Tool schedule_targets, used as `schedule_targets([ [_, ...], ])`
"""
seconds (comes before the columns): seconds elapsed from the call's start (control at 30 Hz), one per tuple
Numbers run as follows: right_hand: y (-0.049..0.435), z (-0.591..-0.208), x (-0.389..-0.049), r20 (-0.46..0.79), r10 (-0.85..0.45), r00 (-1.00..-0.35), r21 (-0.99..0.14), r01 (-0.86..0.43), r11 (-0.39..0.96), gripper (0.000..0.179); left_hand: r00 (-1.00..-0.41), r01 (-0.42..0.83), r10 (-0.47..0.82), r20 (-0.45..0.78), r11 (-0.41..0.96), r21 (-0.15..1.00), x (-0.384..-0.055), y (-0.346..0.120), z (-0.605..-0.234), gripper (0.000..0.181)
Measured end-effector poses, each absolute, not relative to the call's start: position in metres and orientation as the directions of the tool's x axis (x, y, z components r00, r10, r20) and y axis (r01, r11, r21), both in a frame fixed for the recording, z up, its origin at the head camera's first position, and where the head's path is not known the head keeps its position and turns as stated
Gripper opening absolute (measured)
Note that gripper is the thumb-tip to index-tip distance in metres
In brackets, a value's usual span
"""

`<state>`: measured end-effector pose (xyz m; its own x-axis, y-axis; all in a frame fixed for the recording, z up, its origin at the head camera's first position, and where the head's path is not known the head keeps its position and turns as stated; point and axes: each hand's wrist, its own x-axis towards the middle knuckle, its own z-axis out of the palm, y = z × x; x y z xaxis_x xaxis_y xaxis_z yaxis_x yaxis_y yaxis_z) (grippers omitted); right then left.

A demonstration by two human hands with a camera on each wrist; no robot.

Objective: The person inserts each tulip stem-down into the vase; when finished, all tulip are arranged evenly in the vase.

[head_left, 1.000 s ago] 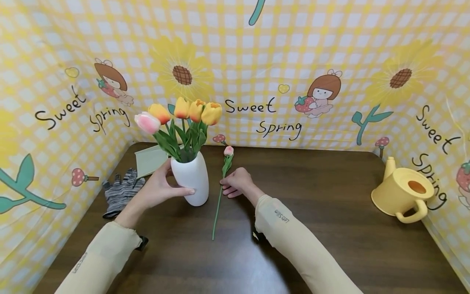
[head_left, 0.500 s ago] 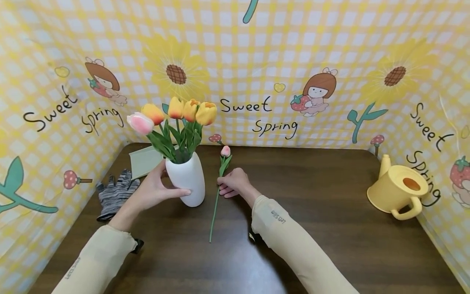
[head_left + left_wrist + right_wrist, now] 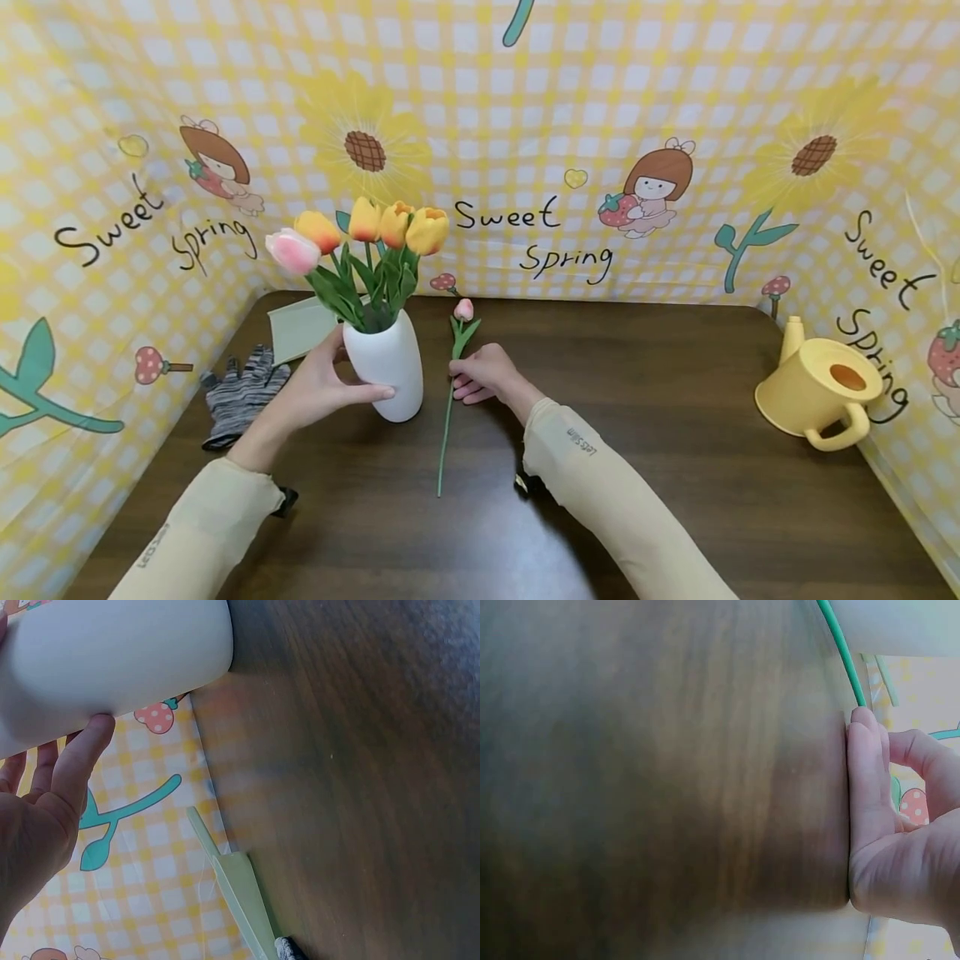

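Note:
My left hand (image 3: 318, 385) grips the white vase (image 3: 397, 367), its thumb across the front and its fingers partly hidden behind. In the left wrist view, the vase (image 3: 127, 656) fills the upper left corner. Several yellow-orange tulips (image 3: 395, 223) and one pink-and-white tulip (image 3: 292, 251) stand in the vase, leaning outward. Just right of it, my right hand (image 3: 487, 372) pinches the stem of a single pink tulip (image 3: 463, 311) low over the table. Its green stem (image 3: 841, 649) also shows at the fingertips in the right wrist view.
A grey knitted glove (image 3: 243, 396) lies left of my left forearm. Behind it is a pale green sheet-like object (image 3: 300, 329). A yellow watering can (image 3: 817, 392) stands at the right of the dark wooden table (image 3: 637, 400). Checked cloth (image 3: 487, 125) surrounds the table's back and sides.
The single pink tulip has turned slightly in my right fingers, so its leaves now spread to both sides. My left hand keeps its hold on the vase. The head view has shifted a little.

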<state>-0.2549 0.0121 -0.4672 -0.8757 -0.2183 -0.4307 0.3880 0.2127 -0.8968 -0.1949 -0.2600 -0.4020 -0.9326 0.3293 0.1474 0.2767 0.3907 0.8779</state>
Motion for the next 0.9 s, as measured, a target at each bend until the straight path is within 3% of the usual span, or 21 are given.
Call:
schedule_targets([
  [0.63, 0.046, -0.447, -0.254, -0.455, -0.296, -0.84, -0.888, 0.452, 0.084, 0.025, -0.931, 0.278, 0.335, 0.143, 0.4, 0.873, -0.196, -0.263, -0.401, 0.091],
  [0.9, 0.055, -0.432, -0.251, -0.427, -0.325, -0.844, -0.901, 0.426, 0.077, 0.042, -0.933, 0.279, 0.329, 0.146, 0.401, 0.873, -0.197, -0.26, -0.402, 0.091],
])
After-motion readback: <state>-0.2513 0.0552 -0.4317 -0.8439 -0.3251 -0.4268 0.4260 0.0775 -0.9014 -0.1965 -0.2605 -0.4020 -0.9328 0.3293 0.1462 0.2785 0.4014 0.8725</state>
